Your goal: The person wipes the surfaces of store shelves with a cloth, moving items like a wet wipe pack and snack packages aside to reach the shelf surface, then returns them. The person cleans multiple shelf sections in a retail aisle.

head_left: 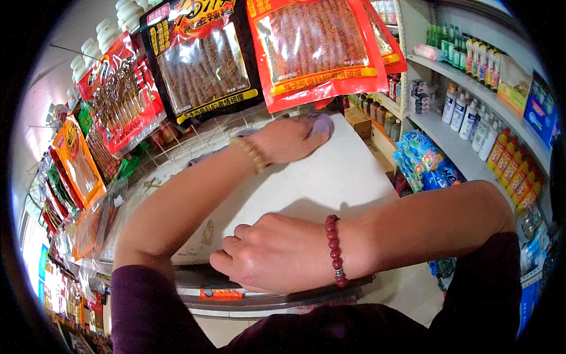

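Note:
My left hand (289,140) reaches to the far side of a white flat top (306,183) and presses a greyish-purple cloth (321,128) onto it, fingers closed over the cloth. More of the cloth shows behind that wrist, which wears a beaded bracelet (250,154) of pale beads. Close to me, my right hand (265,251) is curled into a loose fist above the near edge of the top. Nothing sticks out of it; its palm is hidden. A dark red bead bracelet (334,248) circles the right wrist. Brownish stains (207,233) mark the white surface beside the fist.
Snack packets hang over the far edge: a black one (203,65), a red one (315,53) and others on a wire rack at left. Shelves (442,127) at right carry white bottles (466,112), yellow-orange bottles (513,165) and blue bags (421,159).

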`<action>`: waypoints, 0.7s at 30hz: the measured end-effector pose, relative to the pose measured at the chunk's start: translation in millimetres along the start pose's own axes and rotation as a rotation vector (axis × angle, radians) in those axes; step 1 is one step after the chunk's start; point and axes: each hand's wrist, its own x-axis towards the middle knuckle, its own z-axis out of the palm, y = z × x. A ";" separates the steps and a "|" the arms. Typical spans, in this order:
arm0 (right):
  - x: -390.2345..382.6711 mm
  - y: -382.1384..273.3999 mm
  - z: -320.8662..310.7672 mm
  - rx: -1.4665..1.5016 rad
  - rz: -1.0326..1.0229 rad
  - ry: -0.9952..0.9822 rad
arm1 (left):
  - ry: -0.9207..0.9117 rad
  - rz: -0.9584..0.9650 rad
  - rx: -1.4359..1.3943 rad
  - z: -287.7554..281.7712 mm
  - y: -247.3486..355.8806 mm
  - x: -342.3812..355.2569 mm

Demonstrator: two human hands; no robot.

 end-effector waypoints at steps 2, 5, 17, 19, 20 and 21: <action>0.4 -1.5 0.2 -0.017 -0.031 0.039 | 0.021 0.099 0.034 -2.7 0.2 -20.7; 0.6 1.4 0.6 0.000 0.009 0.001 | 0.046 0.238 0.079 -4.1 -1.5 -41.4; 4.3 -3.6 4.3 0.007 0.037 -0.080 | 0.053 -0.077 0.060 2.3 1.5 40.0; 3.0 -2.0 2.4 0.022 0.043 -0.045 | 0.060 -0.092 0.005 6.1 2.2 46.2; 2.6 -1.7 0.9 0.028 0.045 -0.028 | 0.037 -0.088 -0.031 7.2 1.5 46.0; 2.6 -2.6 0.0 0.024 0.052 -0.034 | 0.013 -0.088 -0.064 8.0 0.1 44.8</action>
